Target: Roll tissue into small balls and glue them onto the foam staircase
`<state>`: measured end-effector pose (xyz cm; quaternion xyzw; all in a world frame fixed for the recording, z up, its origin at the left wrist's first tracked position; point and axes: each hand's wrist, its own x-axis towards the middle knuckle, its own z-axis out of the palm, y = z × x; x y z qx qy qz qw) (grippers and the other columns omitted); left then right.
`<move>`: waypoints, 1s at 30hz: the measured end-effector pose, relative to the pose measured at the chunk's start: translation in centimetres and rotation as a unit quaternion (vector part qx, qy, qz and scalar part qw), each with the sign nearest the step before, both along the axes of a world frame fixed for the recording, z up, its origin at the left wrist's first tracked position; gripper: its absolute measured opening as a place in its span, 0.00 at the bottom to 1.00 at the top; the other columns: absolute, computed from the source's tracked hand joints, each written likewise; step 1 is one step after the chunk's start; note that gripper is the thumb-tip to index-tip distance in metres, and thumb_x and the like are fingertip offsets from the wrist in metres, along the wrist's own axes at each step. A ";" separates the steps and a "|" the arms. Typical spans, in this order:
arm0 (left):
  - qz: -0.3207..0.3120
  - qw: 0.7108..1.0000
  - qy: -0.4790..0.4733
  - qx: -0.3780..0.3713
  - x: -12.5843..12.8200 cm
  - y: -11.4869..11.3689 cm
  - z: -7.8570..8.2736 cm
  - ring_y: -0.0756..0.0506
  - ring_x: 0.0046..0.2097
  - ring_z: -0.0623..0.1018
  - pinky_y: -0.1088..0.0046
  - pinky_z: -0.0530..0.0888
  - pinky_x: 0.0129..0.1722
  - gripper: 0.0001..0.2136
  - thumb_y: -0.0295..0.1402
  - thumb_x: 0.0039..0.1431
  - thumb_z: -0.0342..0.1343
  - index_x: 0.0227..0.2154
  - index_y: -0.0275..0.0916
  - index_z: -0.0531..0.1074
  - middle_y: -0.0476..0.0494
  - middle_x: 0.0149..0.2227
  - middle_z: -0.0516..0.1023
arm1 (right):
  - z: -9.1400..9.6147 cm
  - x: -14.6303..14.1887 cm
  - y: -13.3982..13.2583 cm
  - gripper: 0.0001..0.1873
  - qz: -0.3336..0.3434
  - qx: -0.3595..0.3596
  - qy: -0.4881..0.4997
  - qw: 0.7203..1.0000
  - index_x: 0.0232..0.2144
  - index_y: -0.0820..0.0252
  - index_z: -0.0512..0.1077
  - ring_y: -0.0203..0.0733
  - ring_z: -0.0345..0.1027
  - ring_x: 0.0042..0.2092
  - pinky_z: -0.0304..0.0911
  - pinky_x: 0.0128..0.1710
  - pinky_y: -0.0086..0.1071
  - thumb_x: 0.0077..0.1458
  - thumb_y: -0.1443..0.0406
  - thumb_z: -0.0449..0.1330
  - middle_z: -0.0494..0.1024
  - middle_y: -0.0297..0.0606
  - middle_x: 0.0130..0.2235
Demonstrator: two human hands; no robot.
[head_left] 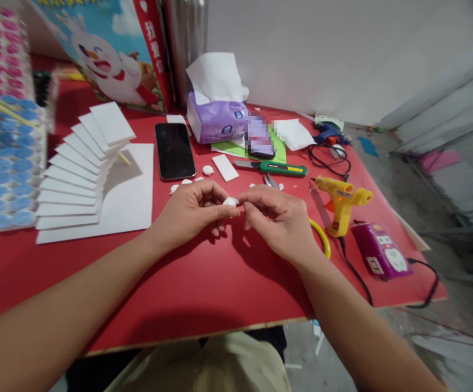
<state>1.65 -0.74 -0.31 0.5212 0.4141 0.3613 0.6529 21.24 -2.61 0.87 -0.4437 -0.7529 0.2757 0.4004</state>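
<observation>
A small white piece (230,202) is pinched between the thumb and index finger of my left hand (197,209), low over the red table. From the other side, the bent fingers of my right hand (275,218) meet its right edge, thumb and index finger close together. The piece is too small to tell its material. Just beyond my hands lie a small white disc (207,170) and a white rectangular block (225,167). More white bits are partly hidden behind my left hand. A green utility knife (281,168) lies beyond my right hand, with scissors partly visible below it.
A fanned white stair-like model (71,179) stands at left beside a phone (174,151). Tissues (216,117) stand at the back. To the right are a yellow glue gun (340,204), a yellow ring (321,238) and a purple power socket (381,250) with cables.
</observation>
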 end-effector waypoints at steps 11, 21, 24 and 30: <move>0.004 1.000 0.005 0.012 -0.1 -0.1 0.3 0.48 0.21 0.79 0.78 0.77 0.19 0.11 0.34 0.54 0.69 0.36 0.33 0.77 0.49 0.20 0.79 | -0.1 -0.2 -0.2 0.10 -0.004 0.022 -0.009 1.000 0.37 0.60 0.80 0.39 0.73 0.34 0.65 0.35 0.33 0.60 0.72 0.58 0.80 0.36 0.31; 0.005 1.000 -0.001 0.023 -0.2 -0.1 0.1 0.48 0.20 0.79 0.79 0.76 0.19 0.10 0.34 0.56 0.68 0.36 0.34 0.77 0.48 0.21 0.80 | -0.1 -0.4 -0.4 0.12 -0.026 -0.053 0.040 0.997 0.39 0.60 0.80 0.33 0.71 0.24 0.66 0.26 0.29 0.61 0.72 0.57 0.79 0.32 0.27; 0.003 1.000 -0.001 0.026 -0.2 -0.1 0.1 0.48 0.21 0.79 0.79 0.76 0.19 0.09 0.34 0.57 0.67 0.36 0.34 0.77 0.47 0.21 0.80 | 0.1 -0.4 -0.6 0.12 -0.026 -0.068 0.048 0.996 0.39 0.61 0.81 0.32 0.70 0.22 0.65 0.24 0.28 0.61 0.72 0.56 0.78 0.31 0.25; 0.003 1.000 -0.004 0.019 -0.2 -0.1 0.2 0.48 0.21 0.80 0.77 0.77 0.20 0.09 0.33 0.55 0.68 0.35 0.34 0.76 0.49 0.21 0.80 | 0.1 -0.3 -0.5 0.12 -0.025 -0.011 0.008 1.000 0.38 0.60 0.81 0.34 0.72 0.28 0.65 0.28 0.30 0.60 0.73 0.57 0.81 0.35 0.32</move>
